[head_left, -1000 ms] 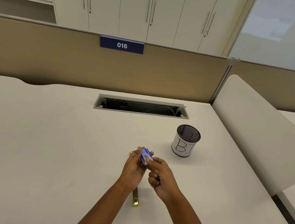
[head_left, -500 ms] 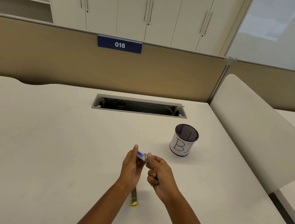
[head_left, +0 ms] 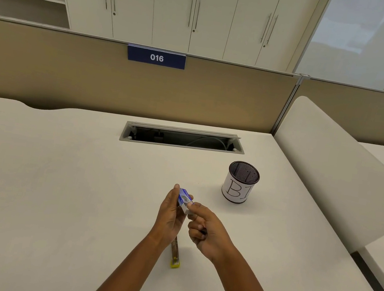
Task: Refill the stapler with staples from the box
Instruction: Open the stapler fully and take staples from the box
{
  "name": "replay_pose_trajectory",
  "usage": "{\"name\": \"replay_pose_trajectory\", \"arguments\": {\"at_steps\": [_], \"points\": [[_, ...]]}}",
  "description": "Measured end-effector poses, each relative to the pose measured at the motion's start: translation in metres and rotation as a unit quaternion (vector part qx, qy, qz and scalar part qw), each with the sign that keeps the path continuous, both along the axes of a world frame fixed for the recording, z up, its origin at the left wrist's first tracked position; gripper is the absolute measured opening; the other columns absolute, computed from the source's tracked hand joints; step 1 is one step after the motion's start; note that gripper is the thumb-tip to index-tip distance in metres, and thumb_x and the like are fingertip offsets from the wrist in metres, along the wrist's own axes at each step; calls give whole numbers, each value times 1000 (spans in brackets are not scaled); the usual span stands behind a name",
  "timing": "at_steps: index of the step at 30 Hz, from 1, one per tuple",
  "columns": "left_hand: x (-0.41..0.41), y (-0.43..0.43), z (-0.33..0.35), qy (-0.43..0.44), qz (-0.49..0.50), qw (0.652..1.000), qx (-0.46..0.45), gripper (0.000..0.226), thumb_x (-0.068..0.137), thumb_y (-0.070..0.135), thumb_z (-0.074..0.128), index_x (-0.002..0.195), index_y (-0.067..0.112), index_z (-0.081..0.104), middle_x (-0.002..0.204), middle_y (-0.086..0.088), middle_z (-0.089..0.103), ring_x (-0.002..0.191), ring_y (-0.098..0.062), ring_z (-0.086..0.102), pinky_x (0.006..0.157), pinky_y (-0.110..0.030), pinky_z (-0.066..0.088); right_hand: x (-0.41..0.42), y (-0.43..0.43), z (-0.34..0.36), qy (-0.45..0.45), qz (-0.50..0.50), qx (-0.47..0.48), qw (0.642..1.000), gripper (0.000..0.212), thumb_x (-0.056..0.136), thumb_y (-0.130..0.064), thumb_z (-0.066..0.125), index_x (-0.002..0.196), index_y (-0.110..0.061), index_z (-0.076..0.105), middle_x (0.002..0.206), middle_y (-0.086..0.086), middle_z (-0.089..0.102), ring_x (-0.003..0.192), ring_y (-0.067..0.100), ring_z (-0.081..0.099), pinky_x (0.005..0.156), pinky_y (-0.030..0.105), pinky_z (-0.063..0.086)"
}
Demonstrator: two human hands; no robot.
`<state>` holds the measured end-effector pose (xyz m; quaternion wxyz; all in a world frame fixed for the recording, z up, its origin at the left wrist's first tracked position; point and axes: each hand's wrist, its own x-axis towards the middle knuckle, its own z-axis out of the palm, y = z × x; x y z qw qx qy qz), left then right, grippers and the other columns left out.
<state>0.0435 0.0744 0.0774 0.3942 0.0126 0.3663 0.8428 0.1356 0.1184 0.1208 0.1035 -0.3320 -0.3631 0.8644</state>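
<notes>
Desk (head_left: 55, 200): a wide, pale top that fills the lower part of the view, with a tan partition along its far edge.
Number plate (head_left: 156, 57): a blue plate reading 016, fixed at the top of the partition, left of centre.
Cable slot (head_left: 182, 138): an open grey-framed trough in the desk, well beyond the hands, with cables inside.
Left hand (head_left: 171, 216): raised over the desk near the middle, fingers closed around the box of staples, thumb tip at the box's upper end.
Box of staples (head_left: 184, 199): small and blue with a pale end, tilted and held off the desk in the left hand, touched at its lower end by the right hand.
Stapler (head_left: 175, 254): lying on the desk under the two wrists, long and thin with a yellow near end; its far part is hidden behind the left hand.
Right hand (head_left: 208, 231): just beside the left, thumb and forefinger in a narrow pinch at the pale end of the box, the other fingers curled in; what the pinch holds cannot be told.
Pen cup (head_left: 240, 183): a black mesh cup wrapped in white paper with hand-drawn letters, upright on the desk, to the right of and beyond the hands.
Side panel (head_left: 329, 177): a pale rounded divider at the desk's right edge.
</notes>
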Motion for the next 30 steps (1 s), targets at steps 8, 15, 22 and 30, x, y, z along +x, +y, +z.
{"name": "replay_pose_trajectory", "arguments": {"at_steps": [8,15,22,30], "points": [[3,1,0,2,-1,1000,-9,29,95,30,41,83,9,57,62,-5,63,49,-9,65,49,-19,56,-3,0,-6,-2,-30,-3,1000,8,86,-5,58,83,-11,54,64,4,65,28,3,28,25,11,24],[12,6,-5,-2,9,1000,-11,29,92,30,46,75,9,57,56,-2,61,50,-8,63,49,-18,55,-4,4,-14,-11,-44,42,998,4,87,-10,60,87,-10,56,60,-1,61,28,2,25,25,11,22],[10,6,-7,-6,-7,1000,0,27,95,27,41,81,8,55,58,-5,60,50,-7,65,50,-18,56,-3,8,-22,-51,-60,228,970,19,82,-21,67,92,-16,52,52,-6,52,31,1,30,32,13,26],[6,5,-5,35,-101,994,-34,26,95,30,42,92,11,60,73,-7,61,53,-9,65,53,-18,57,-2,32,-26,-104,86,625,769,53,77,-33,69,126,-32,49,61,-13,42,55,4,40,54,11,34]]}}
